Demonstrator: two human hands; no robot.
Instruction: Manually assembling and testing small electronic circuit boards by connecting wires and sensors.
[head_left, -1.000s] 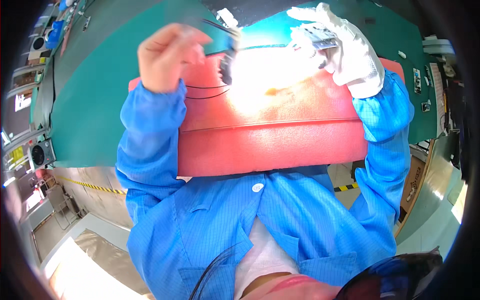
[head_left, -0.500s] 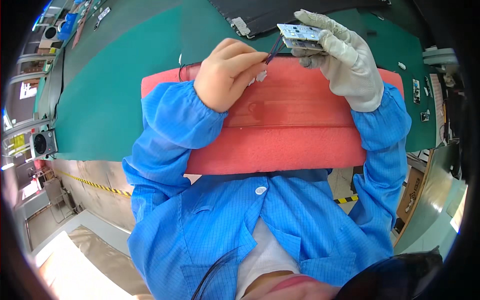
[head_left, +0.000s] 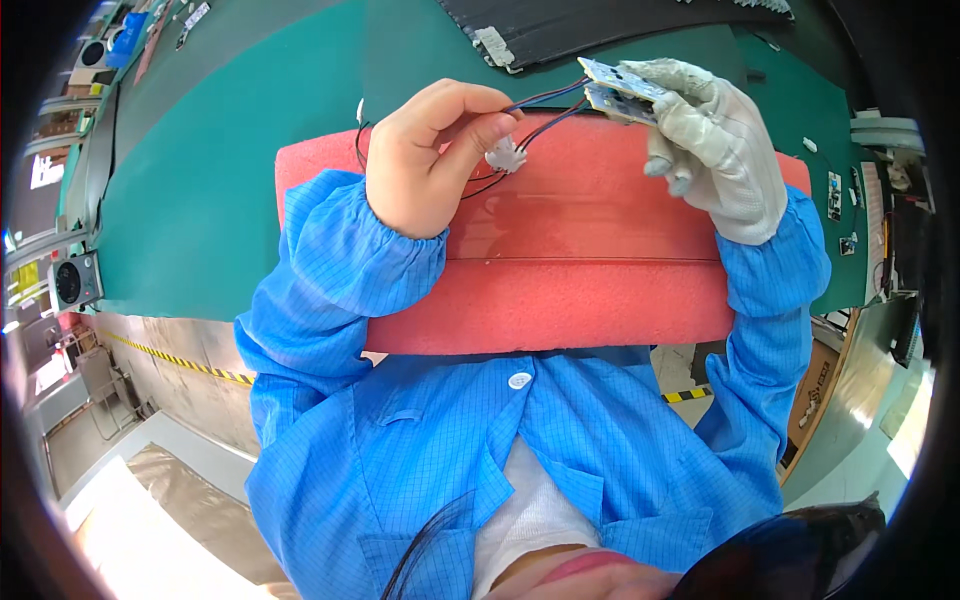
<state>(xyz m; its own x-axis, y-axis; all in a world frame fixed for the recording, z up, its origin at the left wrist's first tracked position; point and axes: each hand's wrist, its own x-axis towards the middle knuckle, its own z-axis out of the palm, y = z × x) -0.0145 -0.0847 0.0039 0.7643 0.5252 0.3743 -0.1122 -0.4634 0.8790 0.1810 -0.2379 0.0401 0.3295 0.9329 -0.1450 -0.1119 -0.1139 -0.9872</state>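
Observation:
In my gloved right hand [head_left: 725, 140] are two small white circuit boards [head_left: 622, 85], stacked with a gap between them and gripped at their right end. Dark wires [head_left: 553, 97], some blue, run from the boards' left end to my bare left hand [head_left: 435, 150]. Thumb and fingertips of that hand pinch the wires. White plastic connectors [head_left: 506, 155] dangle on wires just below the left fingertips. Both hands are above the far part of a red foam pad [head_left: 560, 300].
A green mat [head_left: 220, 200] covers the table around the pad. At the back lies a black sheet [head_left: 580, 30] with a whitish patch at its corner. Small circuit boards [head_left: 834, 195] lie on the right, and a speaker-like box [head_left: 75, 282] stands at the left edge.
My hands have moved apart: the left a little left, the right slightly right with the boards. More wire shows between them, and the connectors now hang in plainer sight.

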